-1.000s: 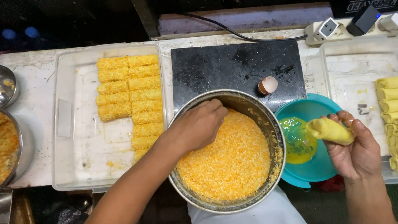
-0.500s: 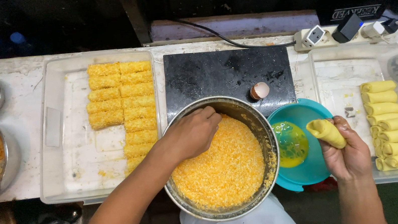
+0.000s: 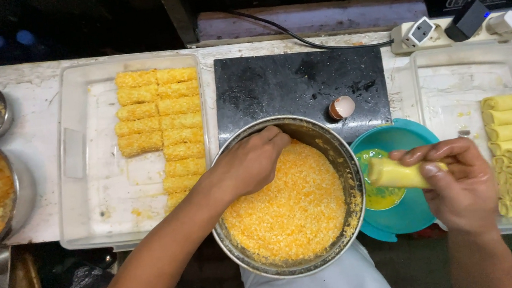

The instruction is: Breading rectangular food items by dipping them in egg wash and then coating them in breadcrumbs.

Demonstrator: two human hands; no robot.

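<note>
Right hand [image 3: 463, 187] moved the roll [image 3: 399, 174] (pale yellow) over the bowl [image 3: 409, 223].

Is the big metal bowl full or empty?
Mostly full: orange crumbs cover the metal bowl's bottom, reaching near the rim, left hand in them.

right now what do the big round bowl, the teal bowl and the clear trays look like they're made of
Big round bowl: looks like metal, probably steel; grey rim with a dull shine. Teal bowl: likely plastic; solid colour, smooth matte. Clear trays: seemingly translucent plastic, scuffed; the counter shows through. The left hand is in the metal bowl's crumbs; the right hand holds a pale yellow roll.
</note>
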